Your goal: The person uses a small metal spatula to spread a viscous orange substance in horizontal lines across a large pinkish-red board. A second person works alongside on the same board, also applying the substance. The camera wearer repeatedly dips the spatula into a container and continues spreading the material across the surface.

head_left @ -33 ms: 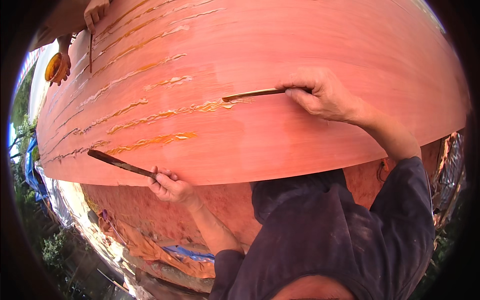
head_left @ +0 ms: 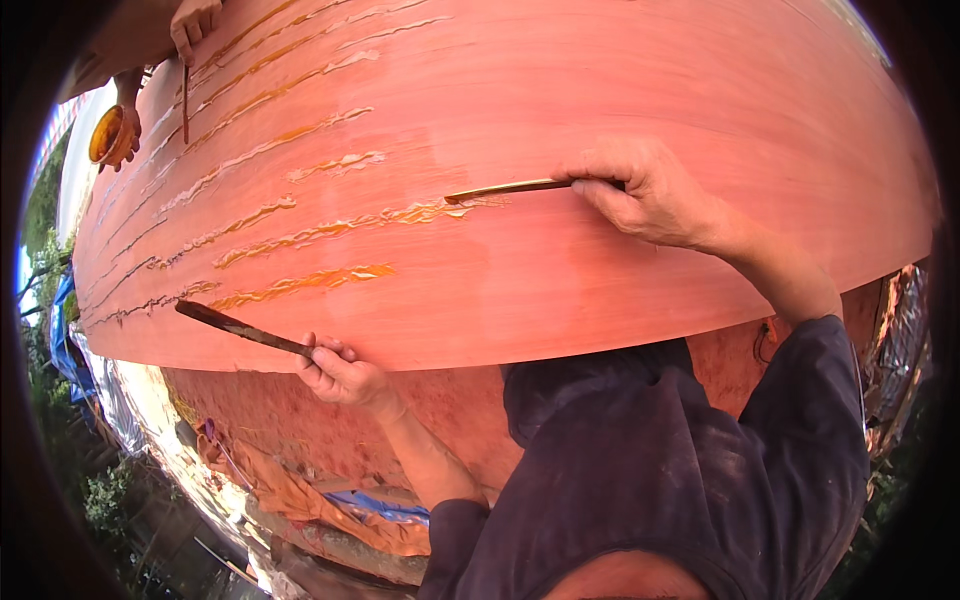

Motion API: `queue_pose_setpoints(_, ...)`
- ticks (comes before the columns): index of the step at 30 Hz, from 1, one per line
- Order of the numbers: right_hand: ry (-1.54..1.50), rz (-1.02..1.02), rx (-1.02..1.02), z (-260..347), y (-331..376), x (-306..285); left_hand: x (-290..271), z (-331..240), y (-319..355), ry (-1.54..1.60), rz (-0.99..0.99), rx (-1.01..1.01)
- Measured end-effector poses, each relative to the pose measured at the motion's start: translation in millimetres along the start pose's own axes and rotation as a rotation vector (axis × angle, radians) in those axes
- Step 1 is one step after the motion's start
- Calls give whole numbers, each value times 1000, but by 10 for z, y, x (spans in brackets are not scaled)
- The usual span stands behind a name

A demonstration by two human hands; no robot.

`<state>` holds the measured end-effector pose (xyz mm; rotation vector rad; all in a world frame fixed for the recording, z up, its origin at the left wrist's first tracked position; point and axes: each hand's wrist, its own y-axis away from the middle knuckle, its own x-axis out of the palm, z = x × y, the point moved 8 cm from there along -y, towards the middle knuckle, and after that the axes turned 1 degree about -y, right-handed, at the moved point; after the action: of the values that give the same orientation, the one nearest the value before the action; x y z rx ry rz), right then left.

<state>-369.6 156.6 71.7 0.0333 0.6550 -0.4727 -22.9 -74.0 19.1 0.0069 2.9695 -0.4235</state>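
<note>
A large, curved, reddish-pink surface (head_left: 640,290) spreads before me, crossed by raised wavy lines of glossy amber and pale paste (head_left: 340,226). In my right hand (head_left: 645,195) is a thin, narrow stick (head_left: 515,188), pinched between thumb and fingers. Its tip touches the right end of one paste line. My left hand (head_left: 340,372), by the surface's near edge, grips a flat dark stick (head_left: 240,327) at one end. The stick's broader end points up-left, near the lowest paste lines; whether it touches the surface I cannot tell.
At the upper left, another person's hand (head_left: 193,25) holds a thin stick (head_left: 185,105) against the surface. That person's other hand holds a bowl (head_left: 107,135) of amber stuff. Below the near edge lie orange cloth (head_left: 300,490) and blue sheeting (head_left: 380,508); plants (head_left: 110,500) stand at left.
The other person's stick has shifted slightly to the right. My own hands and both of my sticks stay practically where they were.
</note>
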Motion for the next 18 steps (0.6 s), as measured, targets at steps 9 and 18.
queue_pose_setpoints(9,360,-59,-124,213,330,-43,2,-19,-35,7,7,29)
queue_pose_setpoints(18,278,-109,2,238,613,-177,-15,-33,-24,-35,13,31)
